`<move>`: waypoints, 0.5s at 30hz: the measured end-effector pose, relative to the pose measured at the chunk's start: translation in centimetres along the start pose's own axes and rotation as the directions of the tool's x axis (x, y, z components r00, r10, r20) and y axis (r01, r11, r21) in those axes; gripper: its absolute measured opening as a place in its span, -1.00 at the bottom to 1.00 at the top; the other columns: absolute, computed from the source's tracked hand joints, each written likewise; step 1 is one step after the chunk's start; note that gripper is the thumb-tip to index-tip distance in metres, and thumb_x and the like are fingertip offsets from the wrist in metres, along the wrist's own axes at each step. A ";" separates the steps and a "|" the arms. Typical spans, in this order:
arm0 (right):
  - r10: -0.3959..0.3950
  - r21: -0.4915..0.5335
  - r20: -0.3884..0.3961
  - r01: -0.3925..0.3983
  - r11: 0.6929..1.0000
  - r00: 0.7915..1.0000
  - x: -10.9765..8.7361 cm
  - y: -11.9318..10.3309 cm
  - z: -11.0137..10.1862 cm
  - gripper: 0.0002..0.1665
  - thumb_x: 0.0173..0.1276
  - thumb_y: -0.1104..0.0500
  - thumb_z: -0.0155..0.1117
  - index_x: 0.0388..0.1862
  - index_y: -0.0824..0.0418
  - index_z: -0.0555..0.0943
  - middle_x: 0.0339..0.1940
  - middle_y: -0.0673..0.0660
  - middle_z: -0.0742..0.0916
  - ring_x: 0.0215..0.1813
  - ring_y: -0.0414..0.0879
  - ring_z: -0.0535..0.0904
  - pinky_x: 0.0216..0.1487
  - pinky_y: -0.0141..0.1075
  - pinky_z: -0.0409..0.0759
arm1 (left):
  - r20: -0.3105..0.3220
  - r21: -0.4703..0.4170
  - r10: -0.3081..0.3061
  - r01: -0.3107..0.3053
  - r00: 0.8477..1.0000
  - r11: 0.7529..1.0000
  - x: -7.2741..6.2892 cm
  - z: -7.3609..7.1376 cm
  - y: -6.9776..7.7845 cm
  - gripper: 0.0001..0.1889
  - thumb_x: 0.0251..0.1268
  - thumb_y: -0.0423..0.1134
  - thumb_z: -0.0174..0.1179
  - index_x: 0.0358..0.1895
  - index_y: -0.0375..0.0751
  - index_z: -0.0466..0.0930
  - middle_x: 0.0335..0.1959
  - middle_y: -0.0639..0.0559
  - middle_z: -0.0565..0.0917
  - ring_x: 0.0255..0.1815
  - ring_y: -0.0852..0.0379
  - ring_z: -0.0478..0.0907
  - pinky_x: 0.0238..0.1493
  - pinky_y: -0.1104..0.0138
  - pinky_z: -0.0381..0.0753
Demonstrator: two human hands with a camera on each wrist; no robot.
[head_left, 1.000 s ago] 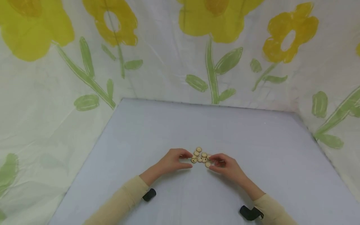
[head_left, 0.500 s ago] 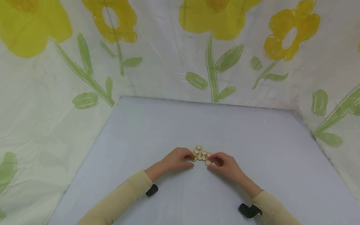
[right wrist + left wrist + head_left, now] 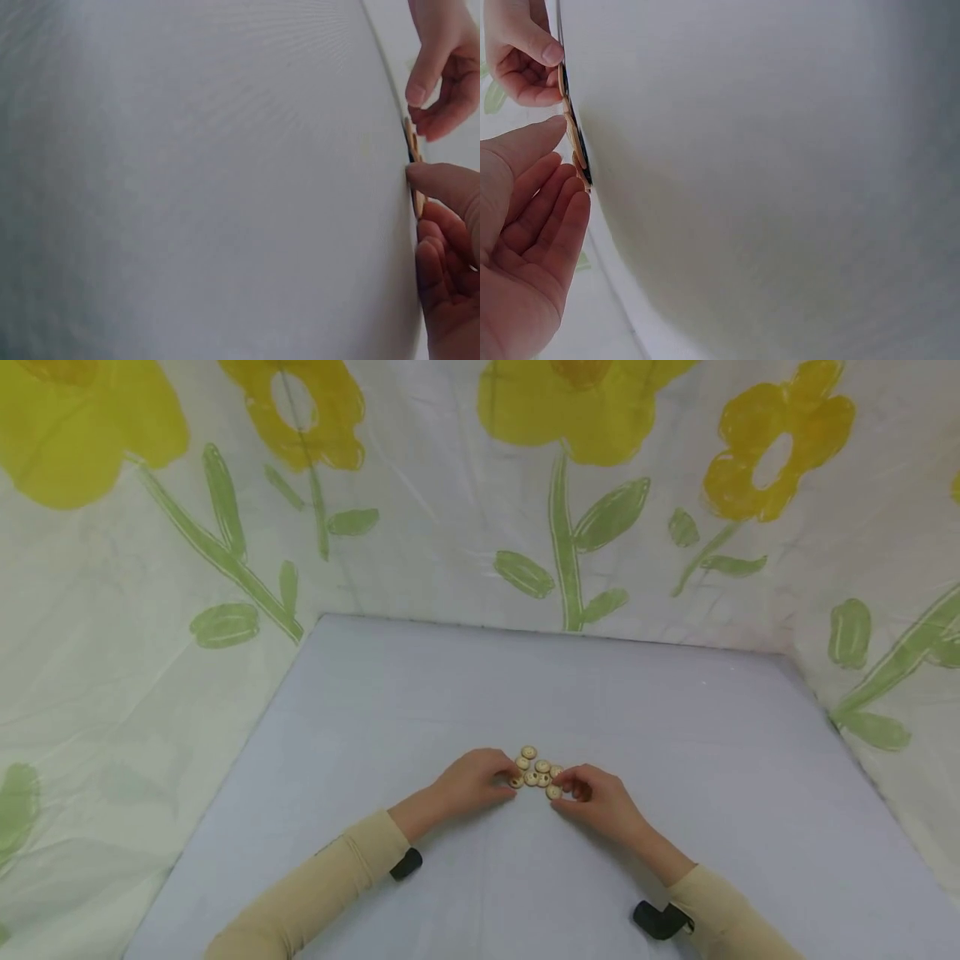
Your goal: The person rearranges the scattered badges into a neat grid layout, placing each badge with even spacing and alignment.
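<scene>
Discs (image 3: 543,767) flat, broad sides horiz.

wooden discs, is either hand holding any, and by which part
Can't tell: the left hand and right hand flank the wooden discs, but no pinch is clear.

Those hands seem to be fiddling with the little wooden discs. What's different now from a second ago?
The left hand has edged rightward, closer in on the discs, and the gap between its thumb and fingers has narrowed. No disc has visibly been lifted or let go. The right hand stays about where it was, and the discs' arrangement looks unchanged.
</scene>
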State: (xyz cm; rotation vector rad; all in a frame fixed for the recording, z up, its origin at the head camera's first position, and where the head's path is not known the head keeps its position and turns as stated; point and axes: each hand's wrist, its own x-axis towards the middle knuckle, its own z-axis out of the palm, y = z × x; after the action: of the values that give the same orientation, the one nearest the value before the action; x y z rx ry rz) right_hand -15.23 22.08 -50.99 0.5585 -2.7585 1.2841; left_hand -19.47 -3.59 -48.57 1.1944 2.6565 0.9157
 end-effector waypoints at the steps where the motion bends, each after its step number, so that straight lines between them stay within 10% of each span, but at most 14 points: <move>1: 0.002 -0.001 0.001 -0.002 1.000 1.000 0.0 0.0 0.0 -0.68 0.08 0.20 0.56 -0.17 0.13 0.68 -0.41 -0.06 0.61 -0.39 -0.25 0.48 -0.36 -0.40 0.50 | -0.003 -0.003 -0.007 0.007 1.000 1.000 0.0 -0.1 0.0 -0.76 0.19 -0.29 0.37 -0.08 -0.23 0.68 -0.19 0.03 0.70 -0.10 0.11 0.59 0.04 0.25 0.51; 15: 0.001 -0.015 -0.007 -0.001 1.000 1.000 0.0 -0.4 0.0 -0.69 0.06 0.22 0.57 -0.21 0.15 0.68 -0.43 -0.08 0.60 -0.40 -0.27 0.47 -0.37 -0.40 0.49 | -0.034 -0.019 -0.035 0.034 0.999 0.999 0.5 -0.2 -0.4 -0.80 0.22 -0.24 0.36 -0.12 -0.23 0.69 -0.20 0.01 0.70 -0.13 0.10 0.60 0.02 0.20 0.51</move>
State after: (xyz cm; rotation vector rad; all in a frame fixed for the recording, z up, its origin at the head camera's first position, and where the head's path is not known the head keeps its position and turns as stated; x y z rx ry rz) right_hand -15.10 21.89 -50.71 0.5508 -2.7612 1.2618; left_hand -20.11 -3.52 -48.55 1.1352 2.6799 0.9619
